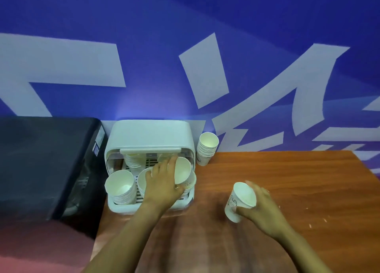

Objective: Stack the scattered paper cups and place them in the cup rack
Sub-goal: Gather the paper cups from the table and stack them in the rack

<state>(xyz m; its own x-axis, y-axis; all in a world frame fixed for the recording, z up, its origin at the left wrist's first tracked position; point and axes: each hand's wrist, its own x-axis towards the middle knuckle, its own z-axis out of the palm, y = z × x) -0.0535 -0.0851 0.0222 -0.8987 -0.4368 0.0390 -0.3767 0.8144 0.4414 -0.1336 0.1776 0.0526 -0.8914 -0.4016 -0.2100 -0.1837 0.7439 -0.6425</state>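
The white cup rack (150, 134) stands at the table's back left corner with its front open. Inside it are a cup stack at the front left (121, 187), one at the back (133, 159) and one in the middle, partly hidden by my hand. My left hand (162, 182) reaches into the rack and grips a stack of white paper cups (183, 173) at its right side. My right hand (259, 209) holds a single white paper cup (238, 202) with a small drawing, tilted, just above the table to the right of the rack.
Another stack of paper cups (206, 149) stands on the wooden table (287, 180) right of the rack, by the blue wall. A black covered object (41, 165) sits left of the rack. Small white specks lie on the table at the right.
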